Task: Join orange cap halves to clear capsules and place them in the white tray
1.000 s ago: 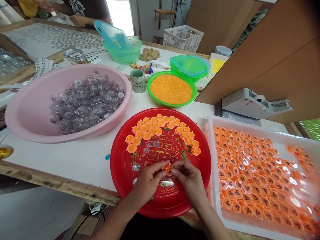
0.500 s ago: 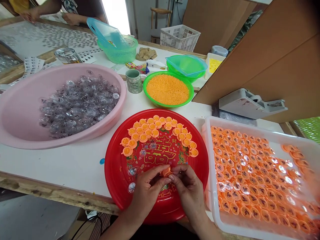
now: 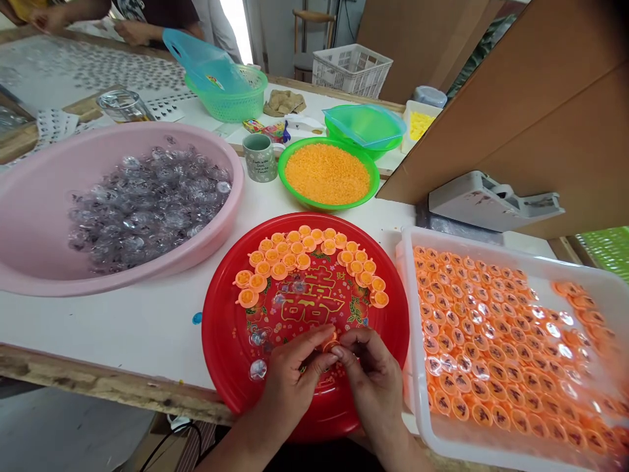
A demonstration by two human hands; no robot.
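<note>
Above the near part of a red round tray [image 3: 223, 367], my left hand [image 3: 295, 367] pinches a small orange cup-shaped piece [image 3: 331, 341] between thumb and fingers. My right hand [image 3: 371, 373] grips the same piece from the other side, thumb tips nearly meeting; most of it is hidden by fingers. Along the tray's far rim lie rows of orange cup-shaped pieces [image 3: 279, 270] with yellow-orange filling. A few clear plastic domes [image 3: 258, 369] sit on the tray's left side, close to my left hand.
Left stands a pink basin [image 3: 29, 216] of clear domes. Behind the tray are a mug [image 3: 259, 157] and a green bowl of orange beads [image 3: 329, 174]. A white bin [image 3: 425, 419] of finished-looking orange pieces sits right, beneath a cardboard sheet [image 3: 472, 111]. Another person's hands [image 3: 132, 31] show far left.
Both hands stay at the same spot with the orange piece, which has turned slightly and shows less between the fingers. The camera view has shifted a little.
</note>
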